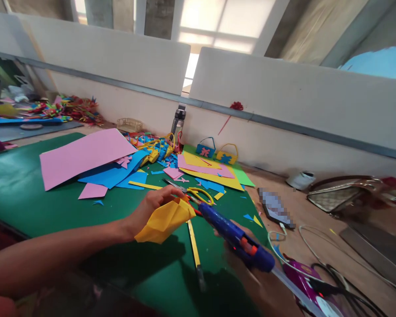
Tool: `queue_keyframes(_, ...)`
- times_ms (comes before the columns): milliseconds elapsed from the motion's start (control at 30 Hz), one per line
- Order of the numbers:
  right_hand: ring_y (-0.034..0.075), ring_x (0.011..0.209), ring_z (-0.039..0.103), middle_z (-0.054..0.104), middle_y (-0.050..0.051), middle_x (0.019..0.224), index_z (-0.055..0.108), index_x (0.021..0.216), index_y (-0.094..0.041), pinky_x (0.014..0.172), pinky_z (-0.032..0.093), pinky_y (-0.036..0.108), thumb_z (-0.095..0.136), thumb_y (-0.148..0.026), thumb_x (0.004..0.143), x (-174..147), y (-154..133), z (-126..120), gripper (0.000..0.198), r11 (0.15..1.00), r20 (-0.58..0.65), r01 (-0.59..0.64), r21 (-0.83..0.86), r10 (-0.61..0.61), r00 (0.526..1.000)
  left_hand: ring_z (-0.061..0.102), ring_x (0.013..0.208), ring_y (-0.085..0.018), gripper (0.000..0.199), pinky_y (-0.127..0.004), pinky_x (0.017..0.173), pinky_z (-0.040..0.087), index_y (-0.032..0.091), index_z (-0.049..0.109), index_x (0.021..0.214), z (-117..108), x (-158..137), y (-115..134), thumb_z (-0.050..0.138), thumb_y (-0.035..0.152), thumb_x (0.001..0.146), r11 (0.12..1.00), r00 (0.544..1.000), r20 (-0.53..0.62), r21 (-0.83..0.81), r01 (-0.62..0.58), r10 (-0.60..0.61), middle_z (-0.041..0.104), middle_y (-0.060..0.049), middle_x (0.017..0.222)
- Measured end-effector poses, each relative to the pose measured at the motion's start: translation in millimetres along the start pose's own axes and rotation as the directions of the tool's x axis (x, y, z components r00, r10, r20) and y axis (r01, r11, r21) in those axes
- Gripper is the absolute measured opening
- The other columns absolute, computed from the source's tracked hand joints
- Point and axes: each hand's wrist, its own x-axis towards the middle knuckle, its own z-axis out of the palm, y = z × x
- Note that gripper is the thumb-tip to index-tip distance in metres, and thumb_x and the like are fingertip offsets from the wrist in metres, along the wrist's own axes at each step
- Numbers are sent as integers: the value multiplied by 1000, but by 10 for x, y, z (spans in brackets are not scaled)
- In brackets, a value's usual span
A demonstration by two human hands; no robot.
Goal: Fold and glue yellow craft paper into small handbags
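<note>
My left hand (pixel 152 207) grips a folded yellow paper piece (pixel 166 220), shaped like a small bag, above the green mat. In my right hand (pixel 247 273) is a blue hot glue gun (pixel 231 231), a clear glue stick (pixel 297 288) jutting from its back end. The gun's nozzle points at the top edge of the yellow piece, close to my left fingertips; I cannot tell whether it touches. Behind them lie scissors (pixel 201 193) with yellow handles. Below the hands a yellow cutter knife (pixel 194 246) rests on the mat.
Pink sheets (pixel 86 154), blue sheets and scraps cover the green mat (pixel 119 215). Two small paper bags (pixel 227 156) stand by the wall. On the right are a phone (pixel 275 207), a handbag (pixel 339 193), cables and a purple device (pixel 303 281). A bottle (pixel 178 121) stands at the back.
</note>
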Motion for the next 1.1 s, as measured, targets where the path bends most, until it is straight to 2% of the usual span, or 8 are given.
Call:
queue_keyframes(100, 20, 74, 65, 68, 4, 90, 57, 109, -23, 67, 54, 28, 49, -37, 78, -24, 0, -18, 35, 999, 58, -2, 36, 0, 998, 58, 71, -13, 31, -20, 61, 41, 17, 52, 98, 9, -2, -16, 64, 27, 71, 999, 1000, -5, 38, 25, -25, 62, -2, 83)
queue_keyframes(267, 21, 88, 64, 67, 3, 98, 54, 113, -25, 75, 52, 26, 50, -32, 80, -35, -22, -62, 34, 998, 127, 65, 6, -65, 990, 60, 80, -16, 32, -24, 68, 44, 17, 52, 99, 35, -7, -3, 64, 28, 72, 999, 1000, 6, 43, 19, -19, 64, -5, 92)
queue_keyframes(400, 20, 88, 64, 67, 2, 99, 54, 112, -28, 75, 53, 26, 49, -31, 80, -54, -20, -52, 33, 997, 101, 74, -23, -71, 992, 60, 77, -16, 32, -24, 66, 44, 17, 51, 99, 44, -20, 3, 63, 29, 72, 999, 1000, 8, 35, 23, -23, 64, -5, 89)
queue_keyframes(500, 21, 90, 64, 66, 2, 102, 54, 112, -28, 74, 53, 25, 50, -31, 80, -48, -3, -45, 33, 997, 100, 70, -28, -67, 993, 59, 70, -14, 40, -22, 60, 42, 18, 48, 104, 44, -27, -7, 65, 30, 70, 997, 997, 17, 3, 74, -74, 64, -3, 83)
queue_keyframes(667, 17, 77, 66, 68, 0, 93, 52, 111, -26, 63, 53, 21, 50, -28, 79, -1, 43, -34, 32, 993, 153, 119, 26, -122, 981, 58, 66, -13, 47, -22, 57, 42, 18, 45, 107, 42, -1, -72, 66, 34, 68, 987, 988, -19, -42, 155, -156, 63, -1, 76)
queue_keyframes(733, 16, 74, 66, 68, 0, 92, 52, 111, -26, 61, 52, 20, 50, -26, 79, 5, 42, -33, 32, 991, 148, 125, 37, -130, 980, 57, 63, -13, 45, -21, 56, 41, 18, 45, 106, 39, 11, -100, 65, 35, 69, 983, 985, -20, -61, 173, -174, 61, 0, 71)
queue_keyframes(900, 17, 83, 66, 68, 0, 96, 53, 111, -24, 66, 52, 21, 50, -26, 80, -18, 13, -41, 31, 994, 130, 102, 42, -107, 986, 55, 62, -12, 35, -21, 56, 41, 17, 46, 107, 44, 4, -104, 53, 35, 79, 978, 979, -23, -65, 200, -202, 58, 1, 70)
queue_keyframes(1100, 18, 86, 65, 68, 2, 98, 54, 110, -24, 70, 53, 23, 50, -27, 80, -38, 31, -43, 31, 995, 118, 103, 15, -104, 988, 51, 55, -9, 32, -20, 53, 38, 17, 45, 107, 56, -2, -78, 51, 33, 80, 974, 975, -30, -65, 217, -219, 55, 2, 67)
